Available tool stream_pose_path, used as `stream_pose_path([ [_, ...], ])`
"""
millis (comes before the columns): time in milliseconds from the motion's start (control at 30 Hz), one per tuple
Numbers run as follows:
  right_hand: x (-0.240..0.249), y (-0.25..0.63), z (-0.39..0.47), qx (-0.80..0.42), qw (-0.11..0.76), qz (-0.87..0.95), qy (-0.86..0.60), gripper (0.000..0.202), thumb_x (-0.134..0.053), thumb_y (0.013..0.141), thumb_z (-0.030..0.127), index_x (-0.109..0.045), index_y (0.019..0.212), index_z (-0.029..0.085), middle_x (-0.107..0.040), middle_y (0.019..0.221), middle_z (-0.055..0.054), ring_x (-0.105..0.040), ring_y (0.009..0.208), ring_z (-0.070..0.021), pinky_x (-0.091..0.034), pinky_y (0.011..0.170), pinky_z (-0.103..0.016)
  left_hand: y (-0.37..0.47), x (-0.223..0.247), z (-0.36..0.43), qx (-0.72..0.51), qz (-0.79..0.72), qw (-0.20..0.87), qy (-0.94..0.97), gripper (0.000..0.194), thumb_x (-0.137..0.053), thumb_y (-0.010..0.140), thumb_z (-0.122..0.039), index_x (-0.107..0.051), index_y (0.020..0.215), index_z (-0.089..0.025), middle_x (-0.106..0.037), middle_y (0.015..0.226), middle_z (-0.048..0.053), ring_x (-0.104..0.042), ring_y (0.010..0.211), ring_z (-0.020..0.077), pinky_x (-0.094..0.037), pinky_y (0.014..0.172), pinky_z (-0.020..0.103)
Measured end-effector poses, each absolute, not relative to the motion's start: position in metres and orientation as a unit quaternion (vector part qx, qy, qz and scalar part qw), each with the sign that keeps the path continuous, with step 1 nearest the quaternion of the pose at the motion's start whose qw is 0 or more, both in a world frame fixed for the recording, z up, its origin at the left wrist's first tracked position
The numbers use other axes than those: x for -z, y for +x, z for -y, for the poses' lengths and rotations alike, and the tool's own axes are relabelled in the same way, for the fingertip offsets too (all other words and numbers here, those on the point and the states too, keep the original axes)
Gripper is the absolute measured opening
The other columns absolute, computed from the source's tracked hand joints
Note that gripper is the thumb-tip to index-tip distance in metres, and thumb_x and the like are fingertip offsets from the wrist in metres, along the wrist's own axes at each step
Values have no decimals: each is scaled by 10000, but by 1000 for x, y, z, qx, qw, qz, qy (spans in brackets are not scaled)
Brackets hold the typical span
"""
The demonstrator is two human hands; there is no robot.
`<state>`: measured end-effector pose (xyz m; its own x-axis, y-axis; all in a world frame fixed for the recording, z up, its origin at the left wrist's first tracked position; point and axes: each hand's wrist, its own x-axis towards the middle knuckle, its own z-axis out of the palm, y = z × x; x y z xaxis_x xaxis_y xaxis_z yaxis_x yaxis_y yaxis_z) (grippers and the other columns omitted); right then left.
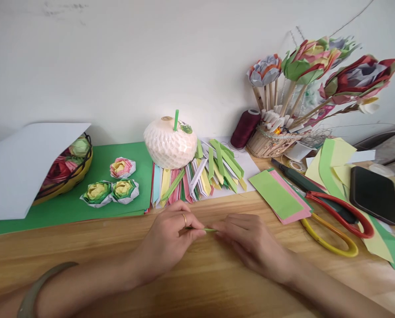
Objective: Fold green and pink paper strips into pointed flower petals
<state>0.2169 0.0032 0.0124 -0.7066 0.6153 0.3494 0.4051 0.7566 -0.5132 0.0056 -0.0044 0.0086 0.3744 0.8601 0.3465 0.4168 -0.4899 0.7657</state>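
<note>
Low over the front of the wooden table, my left hand [172, 232] pinches a narrow green piece of folded paper [210, 229] between thumb and fingers. My right hand [250, 238] closes on the other end of the same piece, so only a thin green sliver shows between the two. Most of the paper is hidden by my fingers. Just beyond my hands lies a pile of folded paper strips [200, 176] in green, yellow, pink and white. Right of my right hand are cut green and pink paper rectangles [277, 194].
Three paper lotus flowers [122, 168] sit on green sheets [118, 152] at left, beside a basket [85, 170] partly under white paper. A white coconut with a straw [171, 141] stands behind. At right are scissors [336, 212], a phone [374, 194], purple thread [245, 128] and a flower-filled basket [270, 141].
</note>
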Motion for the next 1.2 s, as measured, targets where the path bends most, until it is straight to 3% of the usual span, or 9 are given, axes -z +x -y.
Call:
stream_pose_path([
  [233,-13,225,-6,-294,240,862,-335,295,-355,986,235,-617,878,153,-617,671,-33,-560,601,-125,-420,572,-225,-1,-12,1,-330,-446,359,750,212,-499,883,-161,-663,751,-183,-644,747,0,-594,718,134,-435,701,255],
  [367,-18,226,-7,-428,196,794,-384,380,-384,981,340,-589,714,164,-573,606,-2,-529,543,-97,-402,529,-200,-1,-17,0,-293,-465,414,726,231,-480,885,-216,-643,724,-186,-677,714,-13,-607,678,134,-421,666,247],
  [533,-20,225,-11,-611,167,669,-389,444,-443,931,491,-561,667,155,-582,605,-7,-536,518,-91,-416,496,-192,0,-19,0,-269,-470,464,701,214,-473,871,-236,-602,709,-181,-639,587,-32,-569,578,122,-403,602,228],
  [700,-18,216,-6,-600,159,666,-414,451,-480,900,526,-569,659,156,-558,581,7,-513,500,-82,-411,483,-184,6,-18,1,-220,-469,489,702,149,-529,844,-258,-616,747,-185,-655,664,-31,-566,604,123,-381,566,215],
  [900,-17,212,-3,-542,175,716,-404,429,-423,943,471,-610,725,152,-578,614,-2,-538,546,-91,-436,527,-197,9,-17,2,-221,-465,483,708,232,-474,865,-232,-608,683,-181,-648,652,-19,-569,615,125,-402,608,223],
  [1033,-17,216,-6,-565,190,707,-381,428,-404,953,476,-614,775,149,-625,692,-25,-574,595,-103,-472,585,-220,6,-15,-1,-240,-475,468,705,210,-474,853,-228,-617,706,-185,-658,654,-15,-568,600,125,-405,591,222],
  [1200,-14,219,-10,-609,203,647,-412,430,-518,875,543,-607,729,148,-627,664,-13,-567,545,-91,-460,536,-209,3,-13,-4,-246,-504,485,671,216,-542,809,-308,-588,635,-188,-630,542,-20,-551,529,131,-400,538,224],
])
